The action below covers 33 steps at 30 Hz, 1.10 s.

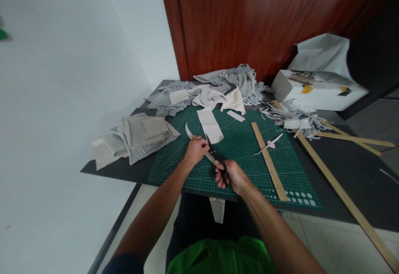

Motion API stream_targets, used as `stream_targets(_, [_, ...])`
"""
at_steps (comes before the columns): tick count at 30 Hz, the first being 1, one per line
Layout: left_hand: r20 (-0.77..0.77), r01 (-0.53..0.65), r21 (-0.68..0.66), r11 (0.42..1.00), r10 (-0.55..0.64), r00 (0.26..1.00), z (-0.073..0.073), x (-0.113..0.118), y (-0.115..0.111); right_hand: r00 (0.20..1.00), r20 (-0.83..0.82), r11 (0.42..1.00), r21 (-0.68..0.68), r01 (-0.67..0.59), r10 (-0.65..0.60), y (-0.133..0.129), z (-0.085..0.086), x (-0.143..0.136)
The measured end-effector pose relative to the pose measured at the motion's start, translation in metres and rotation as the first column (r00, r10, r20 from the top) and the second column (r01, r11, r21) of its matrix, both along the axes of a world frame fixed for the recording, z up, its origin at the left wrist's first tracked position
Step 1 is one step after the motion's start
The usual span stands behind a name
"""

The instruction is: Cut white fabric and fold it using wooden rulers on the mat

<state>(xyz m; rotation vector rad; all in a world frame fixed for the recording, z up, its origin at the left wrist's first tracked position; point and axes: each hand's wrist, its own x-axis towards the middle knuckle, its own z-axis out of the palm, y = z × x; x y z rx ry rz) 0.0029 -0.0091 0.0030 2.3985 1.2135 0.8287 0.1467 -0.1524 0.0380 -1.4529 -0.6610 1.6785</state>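
Observation:
My right hand [232,175] is closed around the handles of black scissors [222,167], whose blades point away and to the left, by the strip. My left hand [196,149] pinches a narrow pale fabric strip [188,130]. One end of the strip curls up beyond the fingers, and the other runs down toward the scissors. Both hands are over the green cutting mat [174,166]. Just past the blades lies a white rectangular fabric piece [210,124]. Whether the blades touch the strip I cannot tell.
A short wooden ruler [269,162] lies right on the mat, with a thin strip [274,141] across it. Folded grey cloth [143,135] is stacked left; heaped fabric [212,93] lines the back. Far right are fabric scraps [299,120], a long wooden ruler [336,191] and a white box [311,91].

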Motion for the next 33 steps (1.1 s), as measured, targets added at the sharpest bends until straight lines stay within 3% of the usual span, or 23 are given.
stream_targets(25, [0.041,-0.009,-0.009,1.0,0.01,0.999,-0.001,-0.001,0.0,0.999,0.008,0.999,0.018,-0.047,0.047,0.018,0.0,0.005])
stream_targets(33, [0.048,-0.004,-0.025,1.0,0.005,0.999,0.002,-0.002,-0.001,0.998,0.057,1.0,0.013,-0.009,0.008,0.02,0.005,0.003])
